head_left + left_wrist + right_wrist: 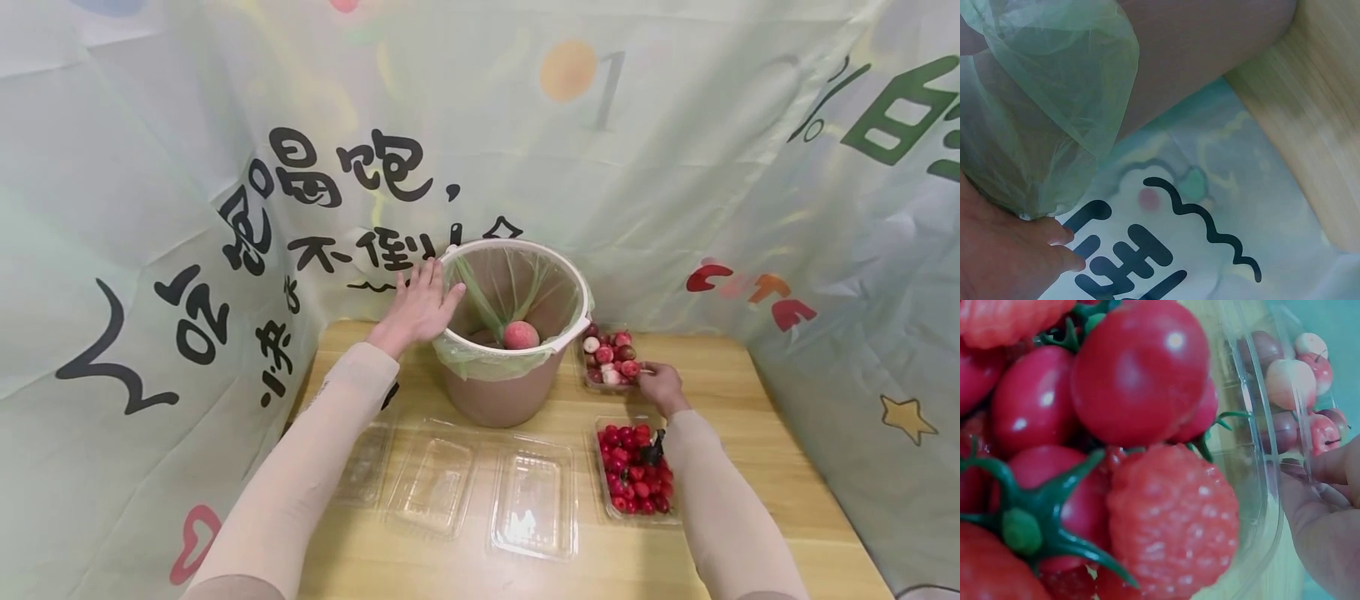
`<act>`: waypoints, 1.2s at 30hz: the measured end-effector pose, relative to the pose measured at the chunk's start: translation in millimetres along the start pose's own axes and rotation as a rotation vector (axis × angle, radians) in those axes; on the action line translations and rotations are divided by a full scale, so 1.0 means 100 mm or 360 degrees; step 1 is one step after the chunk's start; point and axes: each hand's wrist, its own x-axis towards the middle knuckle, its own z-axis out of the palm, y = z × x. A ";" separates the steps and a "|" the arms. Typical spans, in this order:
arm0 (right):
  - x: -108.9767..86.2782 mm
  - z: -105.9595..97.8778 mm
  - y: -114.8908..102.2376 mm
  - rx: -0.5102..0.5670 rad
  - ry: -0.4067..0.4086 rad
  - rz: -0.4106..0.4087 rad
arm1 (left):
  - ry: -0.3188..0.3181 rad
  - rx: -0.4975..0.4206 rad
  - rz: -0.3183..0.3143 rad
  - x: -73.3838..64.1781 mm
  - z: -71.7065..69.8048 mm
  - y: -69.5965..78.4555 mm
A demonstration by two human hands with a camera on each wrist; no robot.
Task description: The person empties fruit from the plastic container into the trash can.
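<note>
My left hand [422,310] rests on the left rim of a brown bin [498,392] lined with a thin green bag [468,358]. Its fingers lie straight; in the left wrist view the left hand [1010,250] touches the bag's folded edge. A peach [521,335] shows inside the bin. With thumb and fingers, my right hand [662,387] pinches the right edge of a clear plastic box [600,387] of small mixed fruit [604,355]. The right wrist view shows that right hand [1325,519] at the box's edge, partly cut off.
Closer to me stands a clear box of cherry tomatoes [1141,369] and bumpy red berries [1172,519]. Clear plastic trays [534,500] lie in front of the bin on the wooden table [720,383]. Printed cloth [630,167] walls surround the table's back and sides.
</note>
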 end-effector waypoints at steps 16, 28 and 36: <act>-0.20 -0.19 -0.16 0.0113 0.0133 -0.0054 | 0.0016 0.0000 0.0018 -0.02 0.01 0.02; -0.43 -0.39 -0.49 0.0410 0.0131 -0.0089 | 0.0021 -0.0006 0.0004 0.00 0.01 0.00; -0.58 -0.55 -0.72 0.0382 0.0214 -0.0124 | 0.0008 -0.0024 0.0001 0.00 0.01 0.01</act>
